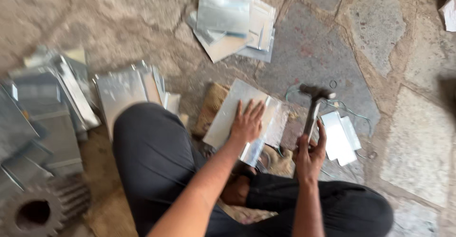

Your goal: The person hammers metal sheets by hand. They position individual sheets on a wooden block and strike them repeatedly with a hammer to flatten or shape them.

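My left hand lies flat, fingers spread, on a bent sheet-metal piece that rests on a brown block on the stone floor. My right hand grips the handle of a hammer, its dark head raised just right of the sheet. My knees in dark trousers frame both arms.
A pile of cut metal sheets lies at the top centre. More folded sheets and stacked metal pieces sit to the left, with a toothed gear at the bottom left. Small sheets and thin wire lie right of the hammer.
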